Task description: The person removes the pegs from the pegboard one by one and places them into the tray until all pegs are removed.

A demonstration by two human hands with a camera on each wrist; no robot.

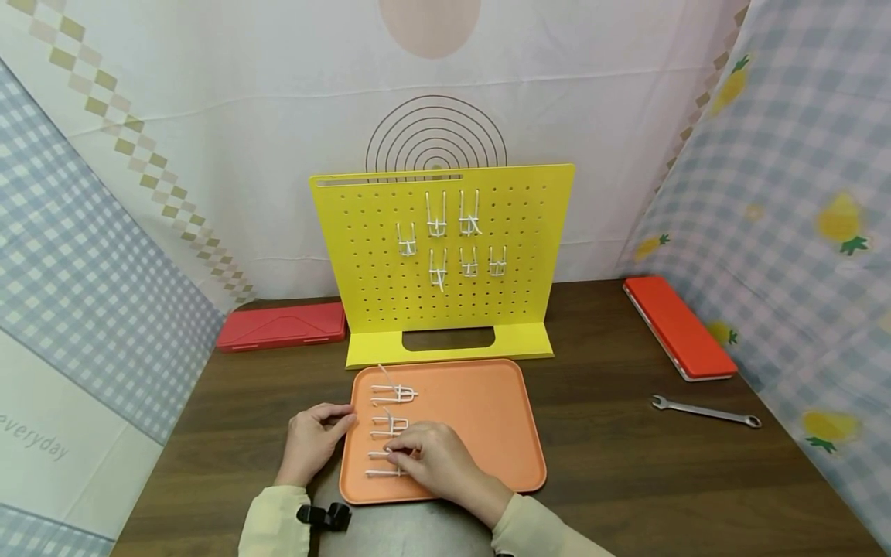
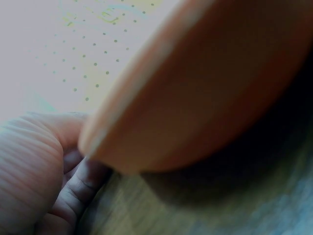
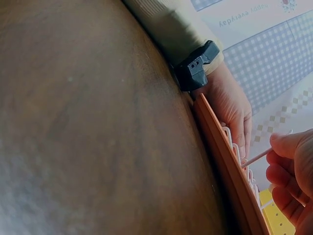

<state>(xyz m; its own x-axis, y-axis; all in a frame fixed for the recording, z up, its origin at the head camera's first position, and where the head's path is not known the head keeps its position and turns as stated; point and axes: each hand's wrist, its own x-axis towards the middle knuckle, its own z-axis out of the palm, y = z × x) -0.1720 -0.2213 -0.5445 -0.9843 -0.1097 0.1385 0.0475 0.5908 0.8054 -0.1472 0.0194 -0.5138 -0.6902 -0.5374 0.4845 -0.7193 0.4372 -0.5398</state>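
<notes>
An orange tray [image 1: 480, 425] lies on the table in front of a yellow pegboard [image 1: 376, 290]. My left hand [image 1: 309, 441] pinches the tray's left rim between thumb and fingers, which the left wrist view shows up close. Over the tray's lower left, my right hand [image 1: 438, 460] pinches a white wire hook [image 1: 383, 473] by its right end; the right wrist view has its thin rod [image 3: 257, 157] between thumb and fingers. Two more white hooks, an upper one [image 1: 397, 393] and a middle one [image 1: 390, 424], lie in a column above it.
Several white hooks, such as one at the upper middle [image 1: 436, 216], hang on the pegboard. A red case [image 1: 281, 326] is left of the board. Toward the right are an orange-red case [image 1: 678, 325] and a metal wrench [image 1: 706, 411]. Patterned cloth encloses the table.
</notes>
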